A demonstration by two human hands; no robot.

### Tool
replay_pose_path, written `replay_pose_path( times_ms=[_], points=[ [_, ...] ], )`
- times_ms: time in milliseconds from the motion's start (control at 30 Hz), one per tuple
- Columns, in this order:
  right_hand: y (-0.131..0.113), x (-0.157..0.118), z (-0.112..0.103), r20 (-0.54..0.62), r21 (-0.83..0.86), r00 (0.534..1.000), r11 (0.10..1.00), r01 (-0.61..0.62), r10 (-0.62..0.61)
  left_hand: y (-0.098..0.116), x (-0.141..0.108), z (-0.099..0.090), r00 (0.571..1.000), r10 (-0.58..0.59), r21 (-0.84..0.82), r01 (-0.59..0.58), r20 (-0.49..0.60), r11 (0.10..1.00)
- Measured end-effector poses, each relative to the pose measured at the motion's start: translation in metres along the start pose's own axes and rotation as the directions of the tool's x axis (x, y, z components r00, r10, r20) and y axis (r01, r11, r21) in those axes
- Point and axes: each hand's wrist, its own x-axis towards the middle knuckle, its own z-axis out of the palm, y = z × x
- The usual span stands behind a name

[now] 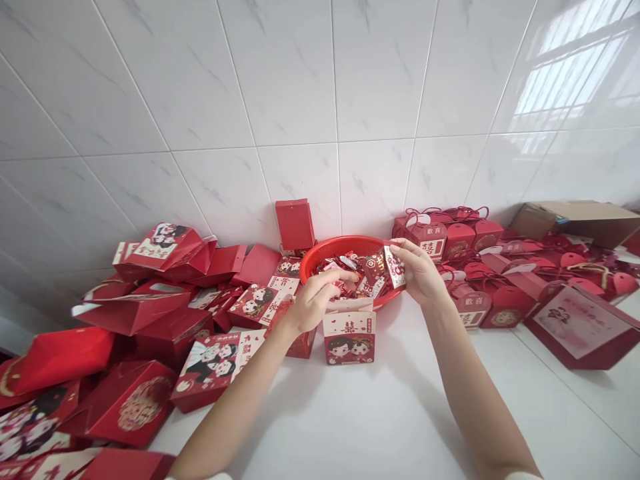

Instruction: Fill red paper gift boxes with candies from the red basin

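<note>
A red plastic basket (320,248) full of small wrapped packets stands near the wall. My right hand (419,272) pinches a white and red packet (395,268) at the basket's right rim. Over the basket's front left part, my left hand (320,299) has its fingers curled together among the packets; what they hold, if anything, is hidden. Just in front of the basket, a small red and cream box (350,337) with two cartoon faces stands upright, its top flaps raised. Another red box (303,341) stands partly behind my left wrist.
Many red gift boxes (135,403) are piled on the left. On the right are boxes with cord handles (457,240), a large tilted box (583,327) and a brown cardboard box (585,212). A tall red box (295,225) leans by the tiled wall.
</note>
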Motion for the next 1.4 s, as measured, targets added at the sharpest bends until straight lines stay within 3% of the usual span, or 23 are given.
replay_pose_path(
  times_ms=[233, 533, 833, 1100, 1233, 1400],
  points=[
    [-0.001, 0.000, -0.001, -0.010, -0.003, 1.000, 1.000, -0.017, 0.017, -0.015, -0.010, 0.013, 0.999, 0.046, -0.124, -0.043, 0.025, 0.991],
    [0.001, 0.001, -0.002, 0.000, 0.005, 1.000, 1.000, -0.012, 0.012, -0.035, -0.008, 0.018, 0.993, 0.092, -0.189, -0.105, -0.073, 0.976],
    [0.003, 0.002, -0.002, -0.002, -0.023, 1.000, 1.000, -0.010, 0.010, -0.040, 0.006, 0.010, 0.999, 0.039, -0.119, -0.037, 0.010, 0.992],
    [0.002, 0.001, -0.001, 0.011, -0.041, 1.000, 0.999, -0.010, 0.010, -0.034, -0.010, 0.000, 0.979, 0.159, 0.227, -0.127, -0.129, 0.966],
    [0.006, -0.002, 0.003, 0.068, -0.109, 0.997, 0.993, 0.050, -0.043, -0.037, -0.025, -0.001, 0.984, 0.108, 0.275, -0.065, -0.142, 0.959],
    [0.016, -0.008, 0.010, 0.194, -0.361, 0.971, 0.910, 0.204, -0.140, -0.044, -0.030, -0.002, 0.985, -0.029, 0.215, 0.066, -0.171, 0.974]
  ],
)
